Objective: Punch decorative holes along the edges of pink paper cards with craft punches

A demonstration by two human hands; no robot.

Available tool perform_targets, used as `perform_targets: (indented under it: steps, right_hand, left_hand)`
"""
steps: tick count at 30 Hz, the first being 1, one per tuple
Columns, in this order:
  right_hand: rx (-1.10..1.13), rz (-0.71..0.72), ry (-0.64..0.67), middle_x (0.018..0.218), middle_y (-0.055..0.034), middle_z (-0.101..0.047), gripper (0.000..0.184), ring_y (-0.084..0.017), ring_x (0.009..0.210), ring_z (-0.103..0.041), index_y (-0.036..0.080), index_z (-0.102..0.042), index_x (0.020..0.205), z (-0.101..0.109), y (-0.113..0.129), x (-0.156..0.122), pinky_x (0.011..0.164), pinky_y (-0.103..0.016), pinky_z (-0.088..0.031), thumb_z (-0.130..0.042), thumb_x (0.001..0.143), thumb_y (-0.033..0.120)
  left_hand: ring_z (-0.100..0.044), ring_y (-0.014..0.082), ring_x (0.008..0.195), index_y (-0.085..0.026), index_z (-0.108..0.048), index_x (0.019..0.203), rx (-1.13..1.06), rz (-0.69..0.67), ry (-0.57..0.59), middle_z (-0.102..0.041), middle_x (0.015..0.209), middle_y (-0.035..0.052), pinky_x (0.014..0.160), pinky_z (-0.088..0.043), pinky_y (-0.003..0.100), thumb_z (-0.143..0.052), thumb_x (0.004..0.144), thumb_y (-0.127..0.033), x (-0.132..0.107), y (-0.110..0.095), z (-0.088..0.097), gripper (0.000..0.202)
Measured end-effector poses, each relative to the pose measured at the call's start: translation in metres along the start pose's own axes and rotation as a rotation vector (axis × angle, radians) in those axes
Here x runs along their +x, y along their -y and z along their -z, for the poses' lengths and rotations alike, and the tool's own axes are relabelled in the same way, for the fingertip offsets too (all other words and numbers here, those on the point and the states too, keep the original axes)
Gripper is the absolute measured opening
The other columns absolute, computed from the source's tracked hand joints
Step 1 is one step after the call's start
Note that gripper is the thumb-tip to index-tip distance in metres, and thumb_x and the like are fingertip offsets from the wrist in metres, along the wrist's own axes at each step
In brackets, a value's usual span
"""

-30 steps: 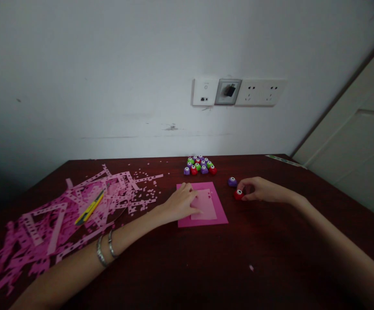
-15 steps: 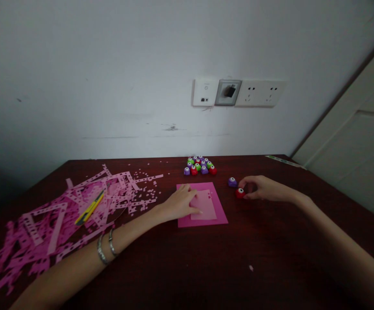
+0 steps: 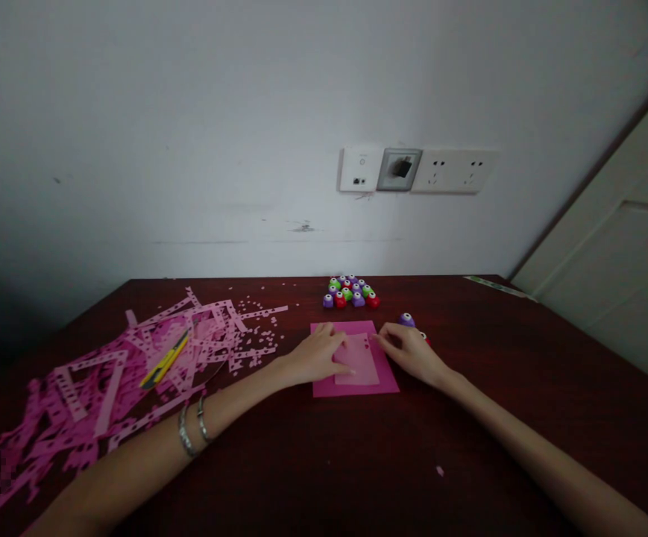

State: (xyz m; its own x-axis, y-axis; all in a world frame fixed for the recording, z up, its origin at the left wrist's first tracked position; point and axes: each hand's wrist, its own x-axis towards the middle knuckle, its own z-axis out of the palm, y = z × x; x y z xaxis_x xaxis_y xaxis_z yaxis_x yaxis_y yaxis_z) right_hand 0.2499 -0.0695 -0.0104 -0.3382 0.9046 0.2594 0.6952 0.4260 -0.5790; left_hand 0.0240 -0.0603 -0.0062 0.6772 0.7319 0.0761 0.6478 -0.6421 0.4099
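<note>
A dark pink paper sheet [image 3: 386,382] lies on the table with a smaller light pink piece [image 3: 360,364] on top of it. My left hand [image 3: 317,355] lies flat, open, on the left side of both papers. My right hand [image 3: 407,352] rests at the sheet's right edge, its fingertips touching the top right corner of the light piece, fingers apart and holding nothing. A red paper punch [image 3: 425,338] peeks out just behind that hand, and a purple punch [image 3: 406,320] stands a little farther back.
A cluster of several small green, red and purple punches [image 3: 350,292] sits near the wall. A heap of punched pink paper strips [image 3: 105,380] with a yellow utility knife [image 3: 164,359] covers the table's left side. Wall sockets [image 3: 416,170] are above, and a door [image 3: 620,246] is on the right.
My right hand let go of the red punch and moved left onto the pink paper's right edge. The left hand stayed put. The view shifted slightly.
</note>
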Motion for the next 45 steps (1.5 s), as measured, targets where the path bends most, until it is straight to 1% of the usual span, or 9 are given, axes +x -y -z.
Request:
perform_targets:
  steps: [10,12,15,19,22,25,33,41,45]
  right_hand:
    - [0.059,0.005,-0.027,0.058,0.0016,-0.049,0.028,-0.013,0.055,-0.044,0.019,-0.046,0.061,-0.011,-0.02,-0.005,0.052,-0.025,-0.034,-0.043,0.084,0.035]
    - [0.057,0.012,-0.026,0.058,0.0017,-0.049,0.028,-0.013,0.054,-0.043,0.019,-0.046,0.06,-0.012,-0.02,-0.005,0.052,-0.026,-0.033,-0.044,0.083,0.034]
    - [0.073,0.012,-0.036,0.057,0.0019,-0.049,0.027,-0.013,0.054,-0.042,0.019,-0.044,0.059,-0.013,-0.022,-0.003,0.052,-0.026,-0.033,-0.044,0.082,0.033]
    - [0.133,-0.017,-0.037,0.057,0.0021,-0.049,0.025,-0.013,0.055,-0.044,0.019,-0.045,0.059,-0.013,-0.026,0.0,0.053,-0.026,-0.035,-0.045,0.08,0.033]
    - [0.176,-0.029,-0.033,0.058,0.002,-0.05,0.025,-0.013,0.056,-0.045,0.019,-0.046,0.059,-0.013,-0.027,0.001,0.053,-0.025,-0.036,-0.046,0.079,0.034]
    - [0.192,-0.033,-0.032,0.057,0.0025,-0.049,0.026,-0.013,0.055,-0.044,0.019,-0.046,0.058,-0.013,-0.027,0.001,0.052,-0.025,-0.035,-0.047,0.079,0.035]
    - [0.21,-0.038,-0.011,0.057,0.0029,-0.047,0.026,-0.012,0.055,-0.043,0.019,-0.045,0.06,-0.015,-0.028,0.001,0.052,-0.025,-0.034,-0.046,0.08,0.035]
    - [0.205,-0.044,-0.022,0.057,0.0025,-0.049,0.026,-0.012,0.055,-0.044,0.019,-0.047,0.059,-0.014,-0.028,0.002,0.051,-0.024,-0.034,-0.047,0.079,0.035]
    - [0.212,-0.053,-0.018,0.056,0.0029,-0.047,0.025,-0.012,0.055,-0.042,0.018,-0.046,0.06,-0.015,-0.029,0.003,0.05,-0.024,-0.033,-0.047,0.079,0.035]
  left_hand:
    - [-0.05,0.0213,0.09,-0.017,-0.057,0.097,-0.039,0.003,-0.024,-0.051,0.096,0.0068,0.078,-0.043,0.034,-0.065,0.068,-0.049,0.002,0.002,-0.003,0.044]
    - [-0.052,0.0188,0.086,-0.017,-0.059,0.092,-0.092,-0.002,-0.094,-0.053,0.093,0.0054,0.077,-0.043,0.033,-0.062,0.072,-0.046,0.006,0.007,-0.001,0.035]
    - [-0.054,0.0146,0.079,-0.017,-0.059,0.083,-0.153,0.017,-0.283,-0.057,0.086,0.0034,0.074,-0.044,0.028,-0.058,0.077,-0.034,0.015,0.022,0.009,0.018]
    - [-0.056,0.0135,0.071,-0.015,-0.061,0.078,-0.13,0.211,-0.456,-0.061,0.077,0.0031,0.067,-0.044,0.025,-0.059,0.074,-0.028,0.031,0.055,0.025,0.014]
    - [-0.058,0.0154,0.072,-0.015,-0.063,0.076,-0.083,0.345,-0.444,-0.064,0.074,0.0042,0.067,-0.044,0.026,-0.062,0.072,-0.032,0.043,0.075,0.03,0.017]
    - [-0.06,0.0178,0.076,-0.014,-0.064,0.079,-0.035,0.393,-0.398,-0.066,0.078,0.0057,0.067,-0.043,0.026,-0.064,0.069,-0.041,0.055,0.082,0.025,0.028]
    - [-0.059,0.0233,0.083,-0.014,-0.062,0.081,0.176,0.456,-0.348,-0.065,0.085,0.0101,0.061,-0.039,0.026,-0.061,0.068,-0.056,0.074,0.064,0.014,0.044]
    - [-0.058,0.0225,0.088,-0.016,-0.064,0.08,0.187,0.499,-0.297,-0.064,0.093,0.0101,0.063,-0.041,0.025,-0.056,0.074,-0.053,0.071,0.062,0.017,0.038]
    - [-0.059,0.0228,0.085,-0.017,-0.065,0.076,0.191,0.519,-0.301,-0.065,0.088,0.0097,0.062,-0.041,0.026,-0.056,0.073,-0.05,0.072,0.062,0.016,0.035]
